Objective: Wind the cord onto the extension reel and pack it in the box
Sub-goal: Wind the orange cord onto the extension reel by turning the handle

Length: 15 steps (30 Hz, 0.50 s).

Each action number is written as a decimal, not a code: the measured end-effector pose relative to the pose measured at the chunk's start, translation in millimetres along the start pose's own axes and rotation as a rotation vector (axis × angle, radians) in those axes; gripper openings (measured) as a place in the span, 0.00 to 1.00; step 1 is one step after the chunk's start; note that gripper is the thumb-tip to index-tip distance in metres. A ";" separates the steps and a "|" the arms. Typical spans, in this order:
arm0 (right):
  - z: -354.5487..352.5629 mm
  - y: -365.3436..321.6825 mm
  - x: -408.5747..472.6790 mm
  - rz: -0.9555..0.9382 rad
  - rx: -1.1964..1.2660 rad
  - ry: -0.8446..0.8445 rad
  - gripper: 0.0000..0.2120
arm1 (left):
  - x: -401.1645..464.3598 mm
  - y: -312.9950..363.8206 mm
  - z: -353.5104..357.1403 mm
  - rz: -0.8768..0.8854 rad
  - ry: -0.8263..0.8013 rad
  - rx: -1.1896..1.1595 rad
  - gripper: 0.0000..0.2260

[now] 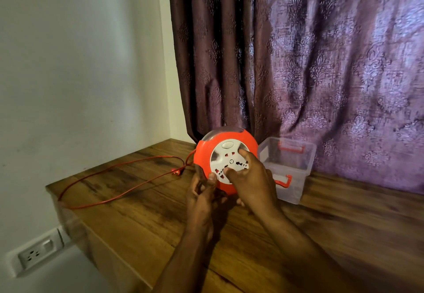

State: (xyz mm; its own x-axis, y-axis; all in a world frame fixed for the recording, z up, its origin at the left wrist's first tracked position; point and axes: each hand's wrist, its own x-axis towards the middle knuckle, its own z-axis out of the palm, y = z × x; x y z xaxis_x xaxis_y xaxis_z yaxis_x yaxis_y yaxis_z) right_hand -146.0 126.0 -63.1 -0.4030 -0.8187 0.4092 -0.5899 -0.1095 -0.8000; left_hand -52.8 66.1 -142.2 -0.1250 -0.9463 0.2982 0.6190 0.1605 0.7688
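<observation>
A wooden bench (128, 205) stands in a corner, with a pale wall to the left and a patterned purple curtain (321, 63) behind. The red extension reel (207, 153) is held upright above the bench. The left hand (202, 197) has its grip curled round the reel's lower left rim. The right hand (250, 179) presses fingertips on the white socket face. The red cord (96, 174) loops loose over the bench's left side. A clear box (289, 169) with red handles stands just right of the reel.
</observation>
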 end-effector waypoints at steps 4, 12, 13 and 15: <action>3.6 -2.0 3.0 0.218 0.316 -0.102 0.28 | -0.3 -1.0 -0.8 -0.004 -0.034 -0.039 0.16; -8.1 -5.6 1.8 -0.092 -0.194 0.017 0.24 | 5.0 -5.0 -4.0 -0.022 0.088 -0.017 0.22; -8.8 -5.2 -0.2 -0.198 -0.320 0.055 0.26 | 5.3 -4.6 -4.4 -0.022 0.100 -0.014 0.24; -7.8 -3.9 -3.3 -0.327 -0.489 0.040 0.30 | 4.4 -2.2 -3.8 -0.008 0.090 -0.012 0.24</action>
State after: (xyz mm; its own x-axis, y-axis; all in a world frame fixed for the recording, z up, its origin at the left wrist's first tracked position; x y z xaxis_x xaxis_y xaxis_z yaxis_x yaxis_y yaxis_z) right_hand -147.8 133.5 -57.9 -0.1665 -0.7634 0.6241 -0.9381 -0.0723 -0.3387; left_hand -51.7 60.6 -144.7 -0.0606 -0.9689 0.2398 0.6278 0.1498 0.7639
